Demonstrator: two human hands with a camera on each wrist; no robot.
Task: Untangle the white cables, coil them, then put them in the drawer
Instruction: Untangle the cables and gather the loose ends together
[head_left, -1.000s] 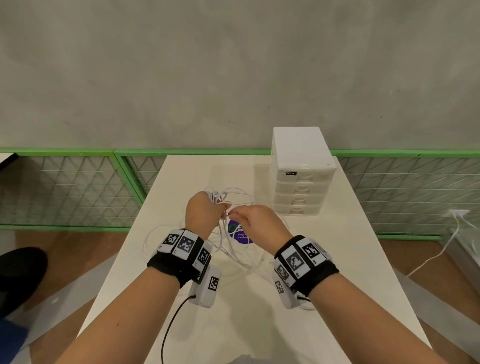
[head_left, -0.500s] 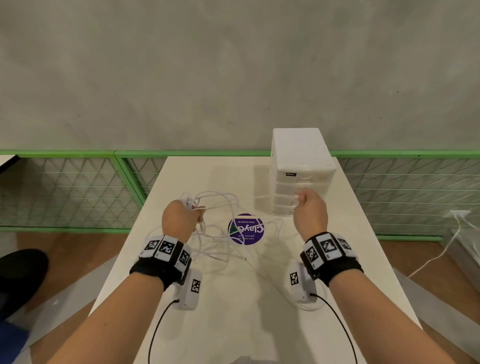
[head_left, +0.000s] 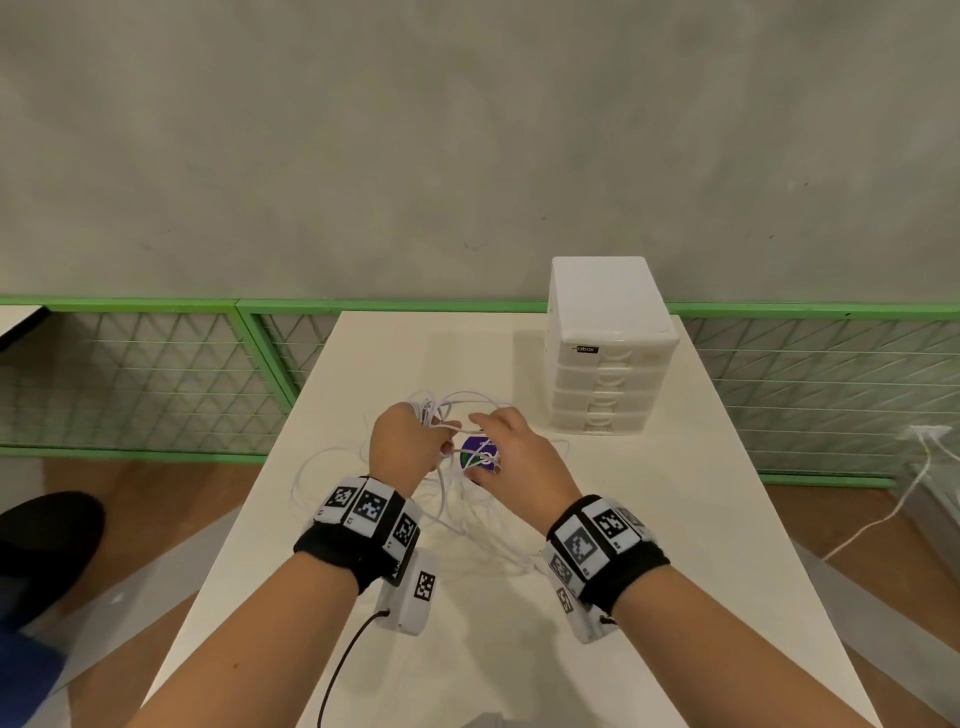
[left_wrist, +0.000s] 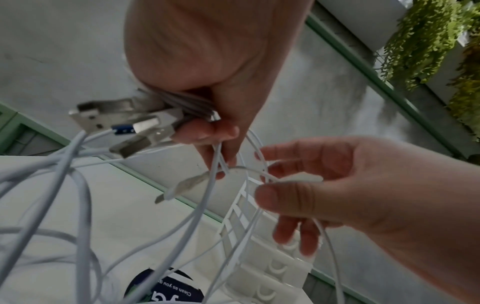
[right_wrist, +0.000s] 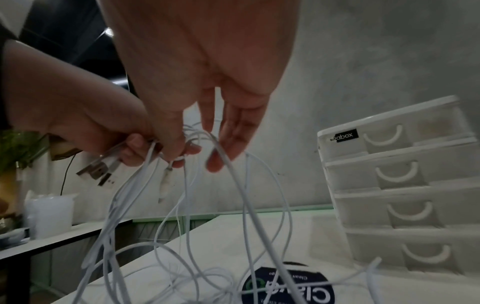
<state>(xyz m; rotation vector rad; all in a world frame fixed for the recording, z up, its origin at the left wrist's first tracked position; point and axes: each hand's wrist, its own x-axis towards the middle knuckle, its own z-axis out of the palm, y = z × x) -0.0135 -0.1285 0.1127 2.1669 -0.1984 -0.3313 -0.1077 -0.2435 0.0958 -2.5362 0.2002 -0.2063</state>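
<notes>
Several tangled white cables (head_left: 467, 519) lie looped on the white table (head_left: 649, 519), with strands rising to both hands. My left hand (head_left: 415, 441) is held above the table and grips a bundle of USB plugs (left_wrist: 116, 127) together with their cords. Close beside it, my right hand (head_left: 488, 447) pinches one white cable (left_wrist: 298, 179) between thumb and forefinger; the other fingers are spread. A small connector (left_wrist: 187, 185) dangles between the hands. The white drawer unit (head_left: 608, 358) stands at the back right with all drawers closed.
A round purple sticker (head_left: 480, 457) lies on the table under the hands. A green-framed mesh fence (head_left: 156, 364) runs behind the table, before a grey wall. A black shoe (head_left: 47, 540) is on the floor at the left. A white cord (head_left: 883, 519) trails on the floor at the right.
Half a second ago my right hand was out by the drawer unit, drawing a cable to the right. It has come back next to the left hand, which shifted slightly right.
</notes>
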